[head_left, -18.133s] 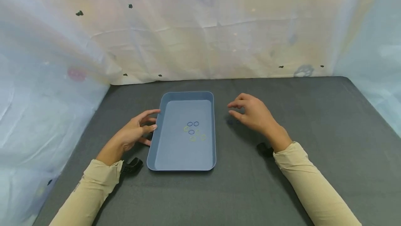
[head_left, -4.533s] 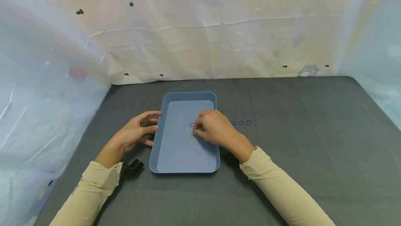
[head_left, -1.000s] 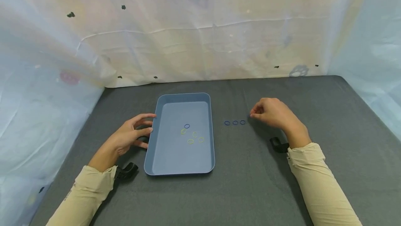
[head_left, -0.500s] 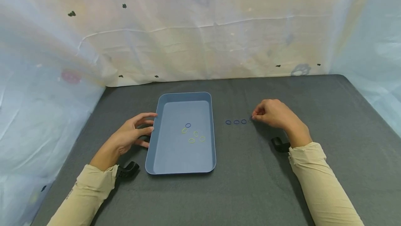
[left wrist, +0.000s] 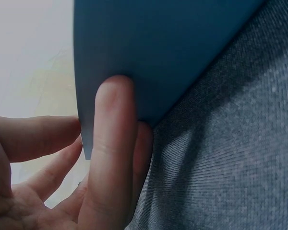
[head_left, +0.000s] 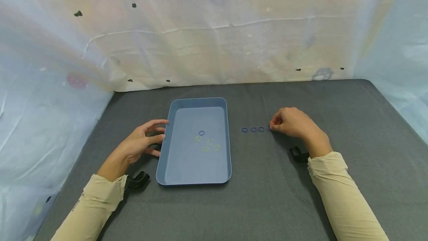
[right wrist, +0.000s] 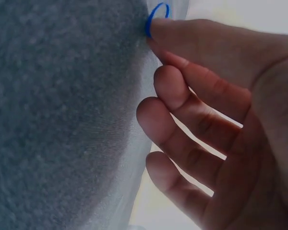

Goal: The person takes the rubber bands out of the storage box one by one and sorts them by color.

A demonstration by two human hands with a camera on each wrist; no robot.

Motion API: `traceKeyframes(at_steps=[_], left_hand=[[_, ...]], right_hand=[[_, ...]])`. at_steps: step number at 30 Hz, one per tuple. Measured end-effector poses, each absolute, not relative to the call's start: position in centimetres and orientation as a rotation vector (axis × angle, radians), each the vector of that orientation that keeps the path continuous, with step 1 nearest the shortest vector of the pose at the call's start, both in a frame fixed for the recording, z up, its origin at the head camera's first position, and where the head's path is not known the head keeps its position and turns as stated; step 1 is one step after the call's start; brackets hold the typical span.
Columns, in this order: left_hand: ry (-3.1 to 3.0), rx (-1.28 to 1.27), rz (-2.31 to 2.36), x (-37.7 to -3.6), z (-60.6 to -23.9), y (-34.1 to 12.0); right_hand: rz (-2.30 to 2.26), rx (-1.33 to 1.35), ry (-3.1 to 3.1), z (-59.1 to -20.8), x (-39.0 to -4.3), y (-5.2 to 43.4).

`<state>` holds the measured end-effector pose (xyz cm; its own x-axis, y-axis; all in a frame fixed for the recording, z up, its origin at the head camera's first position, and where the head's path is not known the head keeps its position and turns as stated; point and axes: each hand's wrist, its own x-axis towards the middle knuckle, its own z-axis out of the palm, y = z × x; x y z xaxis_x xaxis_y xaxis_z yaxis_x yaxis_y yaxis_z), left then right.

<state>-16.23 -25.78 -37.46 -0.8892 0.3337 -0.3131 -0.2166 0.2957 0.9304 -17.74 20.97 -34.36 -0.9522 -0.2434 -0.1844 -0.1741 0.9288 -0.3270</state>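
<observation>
Head view: left hand (head_left: pixel 140 145) spread, fingers steadying tray (head_left: pixel 174 166) left wall. Right hand (head_left: pixel 291 123) pinching blue band (right wrist: pixel 156 18), extending row of blue bands (head_left: pixel 253 129) on cloth (head_left: pixel 267 196) right of tray.

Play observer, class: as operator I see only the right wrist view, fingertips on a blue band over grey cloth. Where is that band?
Observer: The right hand holds that blue band at the right end of a row of three blue bands on the table.
Operator: Any more bands?
Observer: Yes, a lone blue band and four yellow-green bands lie in a blue tray, left of the row.
Operator: And the other hand?
Observer: The left hand rests against the tray's left wall.
</observation>
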Motion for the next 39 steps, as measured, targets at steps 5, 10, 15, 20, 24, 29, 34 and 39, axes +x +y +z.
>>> traceKeyframes(at_steps=[5,10,15,20,24,29,34,39], left_hand=[[2.118,0.099,1.623,-16.2,-37.49,-25.76],[2.116,0.103,1.62,-16.22,-37.46,-25.7],[2.116,0.105,1.623,-16.22,-37.42,-25.7],[2.115,0.113,1.62,-16.27,-37.46,-25.75],[2.112,0.117,1.621,-16.32,-37.49,-25.81],[2.111,0.106,1.623,-16.34,-37.51,-25.83],[2.112,0.095,1.621,-16.42,-37.47,-25.77],[2.113,0.093,1.619,-16.48,-37.5,-25.77]], right_hand=[[-0.426,-0.301,2.88,-34.57,-17.71,20.71],[-0.382,-0.313,2.905,-34.56,-17.66,20.24],[-0.332,-0.304,2.919,-34.41,-17.64,20.18],[-0.294,-0.274,2.931,-34.25,-17.62,20.39],[-0.306,-0.279,2.926,-34.22,-17.7,20.46],[-0.328,-0.272,2.911,-34.19,-17.83,20.62],[-0.36,-0.283,2.903,-33.98,-17.83,20.84],[-0.39,-0.278,2.891,-34.16,-17.89,20.71]])
